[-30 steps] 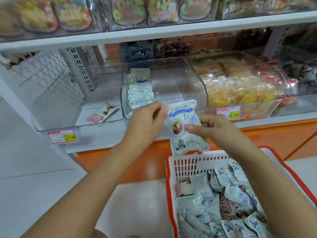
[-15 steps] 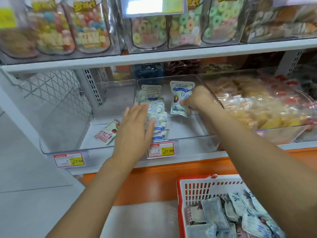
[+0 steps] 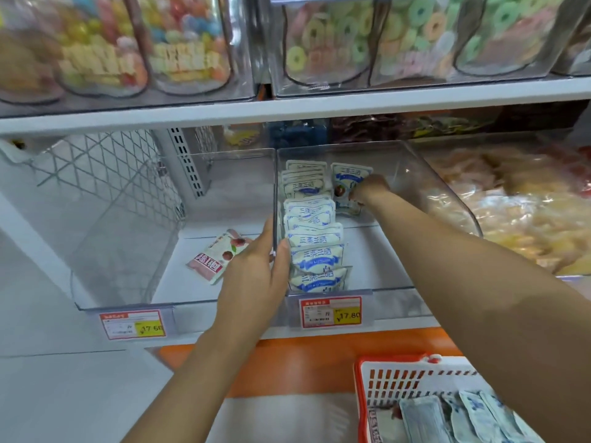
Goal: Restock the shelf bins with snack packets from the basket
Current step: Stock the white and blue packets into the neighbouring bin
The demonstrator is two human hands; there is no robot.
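Clear shelf bin [image 3: 396, 293]: a front-to-back row of white-and-blue snack packets [image 3: 315, 247] along its left wall; one more packet [image 3: 346, 182] upright at the rear, pinched by the right hand [image 3: 369, 189]. Red basket [image 3: 363, 394], lower right, holds loose packets [image 3: 463, 417].

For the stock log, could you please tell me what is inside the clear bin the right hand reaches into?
A row of blue-and-white packets along its left wall, plus one packet the right hand holds upright. The forearm hides part of the clear bin.

Bright, even light; blurred upper jars, wide-angle edges bowed.
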